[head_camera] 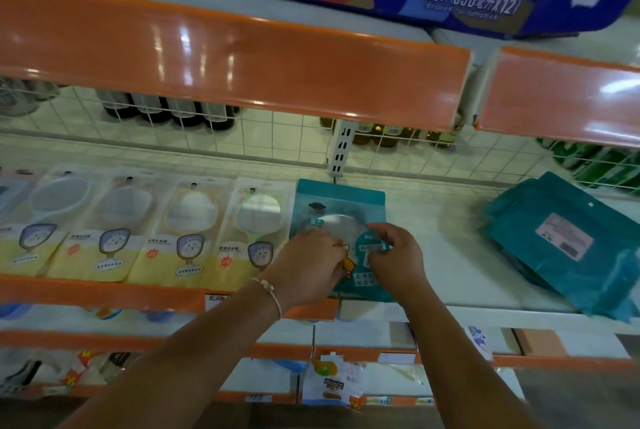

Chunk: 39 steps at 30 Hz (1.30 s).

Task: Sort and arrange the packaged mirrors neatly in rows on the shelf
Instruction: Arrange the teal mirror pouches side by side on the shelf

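Both hands settle one teal mirror pack on the white shelf (450,255).

Counted: four clearly visible yellow-and-white mirror packs (180,231) lie side by side in a row just left of the fingers, with a fifth cut off at the frame's edge; one teal mirror pack (337,201) lies flat under the fingers; a stack of teal packs (568,241), count unclear, sits well apart to their right. The left hand (311,265) and right hand (396,255) reach forward with arms extended, fingers curled onto the pack's lower half, pinching it from either side.
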### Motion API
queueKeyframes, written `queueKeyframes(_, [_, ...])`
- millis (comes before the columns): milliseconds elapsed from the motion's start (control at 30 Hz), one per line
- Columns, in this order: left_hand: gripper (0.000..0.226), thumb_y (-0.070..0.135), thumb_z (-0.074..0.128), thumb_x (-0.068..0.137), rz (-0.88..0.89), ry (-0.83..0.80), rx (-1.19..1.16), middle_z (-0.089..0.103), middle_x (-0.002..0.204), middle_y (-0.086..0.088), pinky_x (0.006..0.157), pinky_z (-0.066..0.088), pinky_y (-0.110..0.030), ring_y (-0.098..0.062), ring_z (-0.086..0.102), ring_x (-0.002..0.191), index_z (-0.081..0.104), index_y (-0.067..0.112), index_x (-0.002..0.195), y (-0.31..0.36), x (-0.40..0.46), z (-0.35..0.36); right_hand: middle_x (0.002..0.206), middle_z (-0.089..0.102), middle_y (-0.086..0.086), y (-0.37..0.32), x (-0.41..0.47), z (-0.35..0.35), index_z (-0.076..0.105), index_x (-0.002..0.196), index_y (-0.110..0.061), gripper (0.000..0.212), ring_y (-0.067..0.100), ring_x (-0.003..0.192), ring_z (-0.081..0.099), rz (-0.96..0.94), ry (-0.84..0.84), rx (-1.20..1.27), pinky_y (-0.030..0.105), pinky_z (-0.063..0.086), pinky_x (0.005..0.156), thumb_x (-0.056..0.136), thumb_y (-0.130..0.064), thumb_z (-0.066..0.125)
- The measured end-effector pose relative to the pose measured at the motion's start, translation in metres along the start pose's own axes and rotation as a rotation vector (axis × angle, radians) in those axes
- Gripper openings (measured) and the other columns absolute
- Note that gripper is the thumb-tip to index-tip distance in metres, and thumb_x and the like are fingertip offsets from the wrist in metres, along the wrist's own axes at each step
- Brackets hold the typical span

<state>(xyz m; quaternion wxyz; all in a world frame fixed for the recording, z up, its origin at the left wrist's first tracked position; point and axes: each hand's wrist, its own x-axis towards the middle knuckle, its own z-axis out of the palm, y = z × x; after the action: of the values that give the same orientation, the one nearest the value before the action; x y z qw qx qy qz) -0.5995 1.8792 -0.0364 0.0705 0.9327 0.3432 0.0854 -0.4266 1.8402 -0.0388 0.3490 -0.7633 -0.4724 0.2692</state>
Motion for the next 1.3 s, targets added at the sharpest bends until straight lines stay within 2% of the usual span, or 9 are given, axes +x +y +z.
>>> queueKeyframes(233, [0.021,0.034,0.048,0.094,-0.161,-0.043,0.15,0.064,0.097,-0.003,0.071,0.048,-0.033,-0.025,0.065,0.084,0.063,0.02,0.1,0.049,0.031,0.003,0.107,0.064,-0.005,0.033,0.008,-0.047,0.071,0.106,-0.015,0.017,0.009,0.093,0.06,-0.089,0.054,0.025,0.008,0.046,0.075,0.092,-0.023,0.066])
queueKeyframes(400, [0.028,0.036,0.04,0.099,-0.166,0.095,0.146,0.06,0.096,-0.005,0.068,0.041,-0.034,-0.025,0.061,0.085,0.059,0.015,0.1,0.111,0.092,-0.008,0.074,0.066,-0.007,0.059,0.012,-0.111,0.072,0.076,-0.012,0.044,0.005,0.068,0.059,-0.18,0.191,-0.105,0.02,0.045,0.064,0.098,-0.042,0.049])
queueKeyframes(500, [0.028,0.034,0.041,0.098,-0.149,0.112,0.086,0.061,0.094,-0.009,0.066,0.037,-0.034,-0.029,0.061,0.086,0.059,0.012,0.095,0.151,0.129,-0.002,0.102,0.07,0.009,0.081,0.016,-0.151,0.072,0.104,-0.01,0.019,0.027,0.096,0.06,-0.28,0.313,-0.248,0.032,0.045,0.086,0.093,-0.022,0.062])
queueKeyframes(600, [0.021,0.029,0.043,0.097,-0.153,0.093,-0.001,0.058,0.084,-0.004,0.062,0.034,-0.031,-0.028,0.061,0.083,0.054,0.016,0.084,0.182,0.157,0.007,0.107,0.07,0.011,0.108,0.023,-0.188,0.072,0.107,-0.013,0.026,0.033,0.102,0.058,-0.278,0.355,-0.435,0.041,0.044,0.09,0.082,-0.019,0.069])
queueKeyframes(833, [0.037,0.047,0.047,0.096,-0.544,0.019,-0.442,0.057,0.091,-0.004,0.061,0.04,-0.03,-0.024,0.061,0.083,0.048,0.012,0.105,0.226,0.204,0.031,0.133,0.051,0.01,0.158,0.024,-0.253,0.061,0.122,-0.019,0.042,0.032,0.119,0.043,0.107,0.493,-0.413,0.045,0.04,0.102,0.088,-0.043,0.064])
queueKeyframes(967, [0.039,0.037,0.063,0.091,-0.963,0.016,-1.33,0.054,0.069,-0.009,0.044,0.034,-0.021,-0.016,0.046,0.04,0.057,0.0,0.103,0.246,0.223,0.042,0.141,0.036,0.011,0.166,0.03,-0.27,0.046,0.131,-0.02,0.061,0.032,0.13,0.034,0.246,0.399,-0.23,0.045,0.039,0.106,0.082,-0.047,0.072])
queueKeyframes(1067, [0.02,0.023,0.064,0.092,-1.081,0.06,-1.482,0.048,0.062,-0.008,0.042,0.031,-0.015,-0.01,0.036,0.028,0.057,0.005,0.087,0.255,0.229,0.042,0.143,0.034,0.01,0.166,0.035,-0.275,0.047,0.132,-0.022,0.065,0.029,0.131,0.034,0.241,0.405,-0.12,0.039,0.04,0.105,0.078,-0.044,0.077])
queueKeyframes(1200, [0.014,0.013,0.058,0.096,-1.037,0.074,-1.538,0.052,0.064,-0.007,0.04,0.034,-0.017,-0.011,0.044,0.041,0.054,0.009,0.083,0.255,0.229,0.042,0.148,0.031,0.008,0.165,0.035,-0.28,0.048,0.131,-0.024,0.068,0.027,0.135,0.033,0.194,0.447,-0.02,0.038,0.037,0.109,0.074,-0.038,0.083])
queueKeyframes(1300, [0.007,0.007,0.051,0.098,-0.988,0.129,-1.699,0.065,0.091,-0.013,0.055,0.052,-0.029,-0.02,0.062,0.072,0.058,0.008,0.1,0.251,0.225,0.04,0.15,0.03,0.008,0.157,0.032,-0.281,0.045,0.135,-0.023,0.08,0.026,0.136,0.034,0.165,0.455,0.059,0.04,0.035,0.111,0.069,-0.038,0.087])
